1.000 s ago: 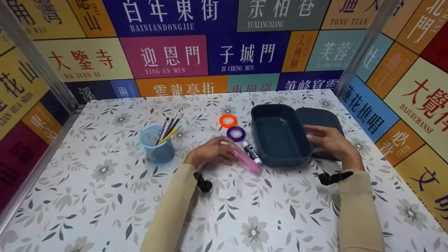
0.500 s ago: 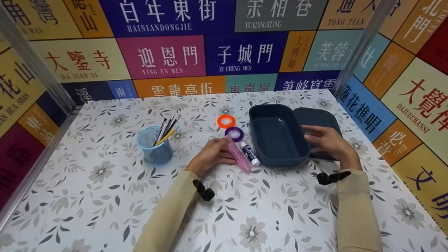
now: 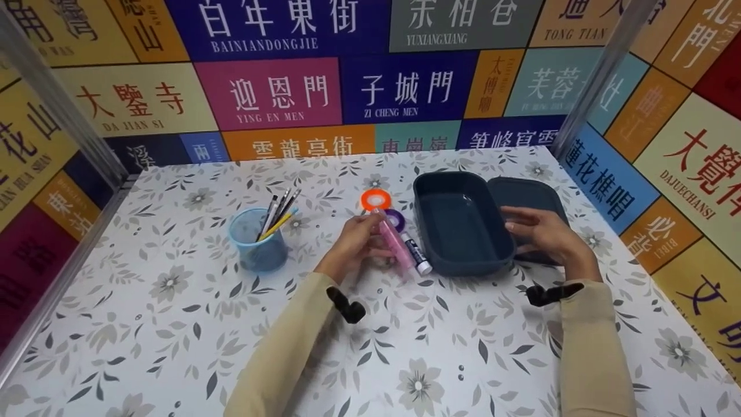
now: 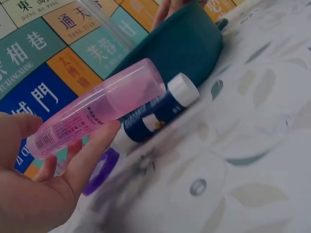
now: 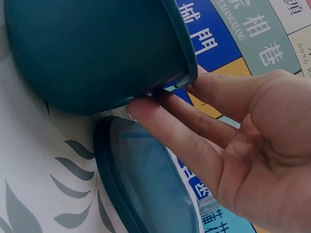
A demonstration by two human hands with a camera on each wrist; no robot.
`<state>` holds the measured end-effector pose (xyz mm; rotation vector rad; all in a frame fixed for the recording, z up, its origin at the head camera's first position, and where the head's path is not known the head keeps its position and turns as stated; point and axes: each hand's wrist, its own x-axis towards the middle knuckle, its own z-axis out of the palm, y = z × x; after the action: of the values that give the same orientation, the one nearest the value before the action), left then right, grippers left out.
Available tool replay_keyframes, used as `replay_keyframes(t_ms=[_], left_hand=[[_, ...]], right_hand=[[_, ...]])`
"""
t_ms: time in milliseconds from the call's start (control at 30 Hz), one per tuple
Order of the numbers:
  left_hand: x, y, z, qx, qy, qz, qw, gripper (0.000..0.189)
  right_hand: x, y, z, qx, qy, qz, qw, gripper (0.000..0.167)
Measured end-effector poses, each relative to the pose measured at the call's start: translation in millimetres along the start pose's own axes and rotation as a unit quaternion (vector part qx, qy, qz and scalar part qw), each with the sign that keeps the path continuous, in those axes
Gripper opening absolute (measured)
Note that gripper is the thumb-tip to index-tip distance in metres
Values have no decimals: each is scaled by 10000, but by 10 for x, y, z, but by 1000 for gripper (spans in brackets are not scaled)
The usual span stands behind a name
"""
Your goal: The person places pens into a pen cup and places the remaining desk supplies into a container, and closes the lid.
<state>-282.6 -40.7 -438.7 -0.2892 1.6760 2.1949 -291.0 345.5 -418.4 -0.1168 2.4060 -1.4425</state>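
Note:
My left hand holds a translucent pink capped tube between thumb and fingers; a printed label and barcode show on it. Slanted over the table, it overlaps a dark blue glue stick with a white cap. A purple tape roll lies just behind, partly covered by the hand and tube. At the right side of an open dark teal box, my right hand grips the rim: its thumb is at the edge, partly hidden, and its fingers lie against the outer wall. Only bare floor shows inside the box.
The box's lid lies flat at the right, partly beneath the right hand. Behind the purple roll is an orange tape roll. A light blue mesh cup with several pencils stands at the left. Patterned panels close off the table's back and sides.
The pink tube has been raised and moved slightly back by my left hand, turning steeper over the purple roll and beside the glue stick. My right hand stays at the box.

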Motion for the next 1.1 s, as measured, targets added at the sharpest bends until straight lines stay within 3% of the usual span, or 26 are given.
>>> replay_keyframes(t_ms=[333,600,967,1100], left_hand=[[10,236,333,-22,202,-83,9998,46],[38,210,581,-351,84,-74,9993,35],[15,299,891,-222,219,195,9993,43],[52,287,1022,-317,436,331,9980,46]], right_hand=[[14,14,-16,129,60,9,9999,63],[-9,24,-12,113,-23,-32,9999,63],[23,20,-12,238,49,117,9996,61],[25,19,-10,217,64,152,9996,61]])
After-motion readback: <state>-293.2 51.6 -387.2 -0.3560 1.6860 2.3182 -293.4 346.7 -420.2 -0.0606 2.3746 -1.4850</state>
